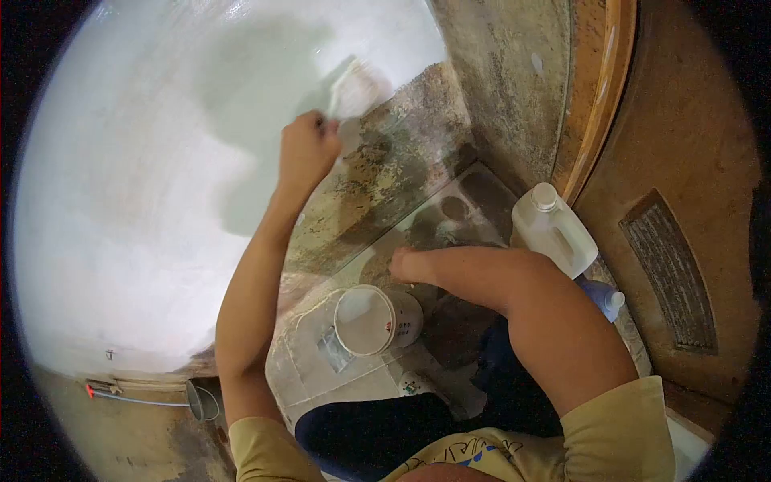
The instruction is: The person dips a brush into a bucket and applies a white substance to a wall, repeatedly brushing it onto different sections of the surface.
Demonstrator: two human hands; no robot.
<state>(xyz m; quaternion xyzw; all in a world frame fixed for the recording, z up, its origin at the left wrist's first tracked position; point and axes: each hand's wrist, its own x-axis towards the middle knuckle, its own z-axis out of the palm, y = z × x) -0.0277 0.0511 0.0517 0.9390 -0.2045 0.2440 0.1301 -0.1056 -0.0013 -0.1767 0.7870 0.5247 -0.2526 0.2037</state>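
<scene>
My left hand (308, 150) is raised to the wall, its fingers closed on a wide paintbrush (361, 87). The brush head looks whitish and somewhat blurred. It lies against the wall (169, 136), where the fresh white coat meets a stained, peeling patch (373, 173). My right hand (404, 263) is low, between that patch and a white bucket (368, 320). My right fingers are mostly hidden, so their grip does not show. The open bucket stands just below this hand, with whitish material inside.
A translucent jug (554, 231) and a blue bottle (602, 299) stand at my right, beside a brown panel (683, 161) with a ribbed inset. Close to the bucket lies a small packet (336, 350). A dark pail (204, 400) is at lower left.
</scene>
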